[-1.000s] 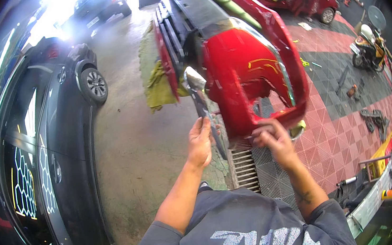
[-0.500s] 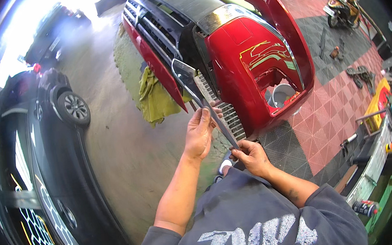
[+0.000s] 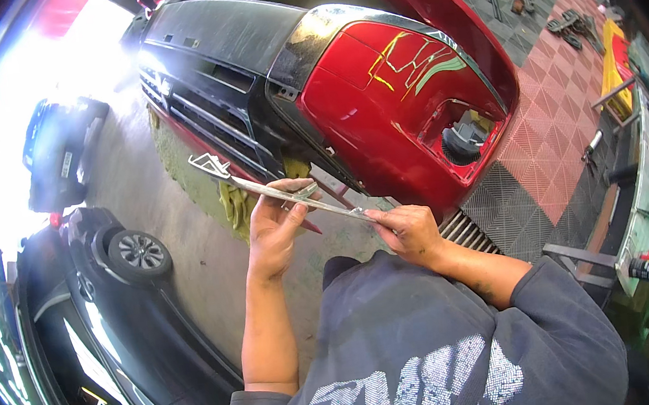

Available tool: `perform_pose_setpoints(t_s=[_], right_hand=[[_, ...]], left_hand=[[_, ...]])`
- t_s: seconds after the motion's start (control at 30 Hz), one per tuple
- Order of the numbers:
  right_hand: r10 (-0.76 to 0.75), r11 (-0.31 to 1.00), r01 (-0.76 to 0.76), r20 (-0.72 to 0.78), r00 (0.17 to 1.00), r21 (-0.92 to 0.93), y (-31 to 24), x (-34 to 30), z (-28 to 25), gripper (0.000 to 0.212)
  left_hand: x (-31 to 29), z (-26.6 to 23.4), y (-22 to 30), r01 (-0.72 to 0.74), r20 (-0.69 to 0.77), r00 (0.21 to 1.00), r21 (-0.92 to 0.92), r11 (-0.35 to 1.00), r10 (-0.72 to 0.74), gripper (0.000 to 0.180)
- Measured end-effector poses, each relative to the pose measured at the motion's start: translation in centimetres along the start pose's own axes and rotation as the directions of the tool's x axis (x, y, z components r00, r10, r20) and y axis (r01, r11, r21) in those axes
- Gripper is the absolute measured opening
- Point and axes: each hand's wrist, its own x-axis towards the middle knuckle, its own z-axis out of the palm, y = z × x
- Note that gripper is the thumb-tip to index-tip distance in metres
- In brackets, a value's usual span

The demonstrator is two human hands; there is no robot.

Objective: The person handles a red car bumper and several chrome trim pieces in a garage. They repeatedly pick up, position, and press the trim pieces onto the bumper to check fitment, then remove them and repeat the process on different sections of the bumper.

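A long, narrow trim strip (image 3: 252, 186) with a bent, frame-like far end spans between my two hands, slanting down from left to right. My left hand (image 3: 276, 231) grips it near the middle, thumb on the near side and fingers behind. At its near right end, the thumb and fingers of my right hand (image 3: 413, 233) pinch the strip. Its pale, ribbed-looking side faces up. Just beyond my hands stands a large red bumper (image 3: 347, 117) with a black grille (image 3: 209, 116); the strip is apart from its red face.
A dark car (image 3: 106, 304) is parked at the left, another vehicle (image 3: 62, 151) behind it. Yellow-green cloth (image 3: 237, 212) hangs below the grille. Grey and red tiles (image 3: 546, 132) cover the floor at right, beside a bench (image 3: 641, 201) with a can (image 3: 648, 270).
The strip has turned from steep to flatter, its far end swinging left and its pale side now showing. Both hands keep hold. My view has shifted, bringing the bumper nearer.
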Motion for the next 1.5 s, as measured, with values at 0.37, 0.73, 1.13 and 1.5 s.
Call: perform_pose_setpoints(t_s=[0.37, 0.73, 1.13, 1.5], right_hand=[[0.402, 0.915, -0.389, -0.138, 0.905, 0.108, -1.1, 0.8, 4.6, 0.023], [0.643, 0.763, -0.564, -0.29, 0.709, 0.316, -1.7, -0.3, 7.8, 0.028], [0.541, 0.841, -0.492, -0.291, 0.789, 0.228, -0.3, -0.2, 7.5, 0.019], [0.698, 0.704, -0.61, -0.199, 0.688, 0.364, 0.6, 0.7, 6.3, 0.018]], left_hand=[[6.6, -3.4, -0.8, 0.096, 0.159, 0.981, 0.109, 0.989, -0.113, 0.038], [9.4, -3.6, -1.4, 0.174, 0.353, 0.917, 0.065, 0.983, -0.185, 0.047], [9.1, -4.0, -1.6, 0.133, 0.256, 0.949, 0.203, 0.97, -0.184, 0.043], [10.9, -1.2, -1.1, 0.087, 0.101, 0.983, 0.48, 0.873, -0.154, 0.028]])
